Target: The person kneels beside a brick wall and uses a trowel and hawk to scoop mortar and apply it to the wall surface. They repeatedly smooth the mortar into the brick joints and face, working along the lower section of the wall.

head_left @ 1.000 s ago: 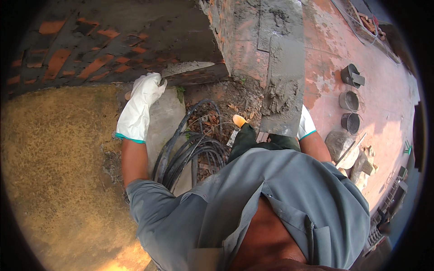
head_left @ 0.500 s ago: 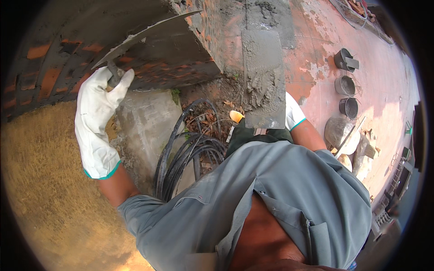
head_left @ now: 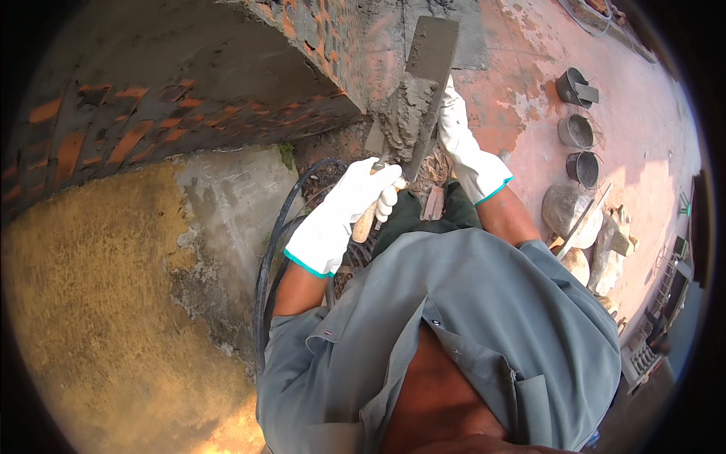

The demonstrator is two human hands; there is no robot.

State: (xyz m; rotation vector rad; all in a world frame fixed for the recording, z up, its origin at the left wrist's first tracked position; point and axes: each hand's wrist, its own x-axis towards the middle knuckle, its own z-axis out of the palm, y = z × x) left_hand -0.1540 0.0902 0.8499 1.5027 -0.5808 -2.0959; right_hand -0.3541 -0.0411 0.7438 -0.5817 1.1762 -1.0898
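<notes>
My left hand [head_left: 352,198], in a white glove with a green cuff, is closed around the wooden handle of a trowel [head_left: 364,225]. The trowel's blade is mostly hidden at the left side of a heap of wet grey mortar [head_left: 402,117]. That mortar clings to a long rectangular plasterer's hawk [head_left: 435,47], tilted in front of me. My gloved right hand [head_left: 463,140] grips the hawk from its right side and underneath; its fingertips are hidden behind the board.
A brick wall [head_left: 128,136] partly coated with mortar rises at the upper left, above yellowish and concrete surfaces. Black hoses [head_left: 266,265] coil by my left arm. Dark buckets [head_left: 581,169], a pale sack [head_left: 566,210] and rubble stand on the pinkish ground at right.
My left hand has brought the trowel from the wall, rightward and down, to the mortar on the hawk. The hawk has tilted, and my right hand has moved up and into fuller view.
</notes>
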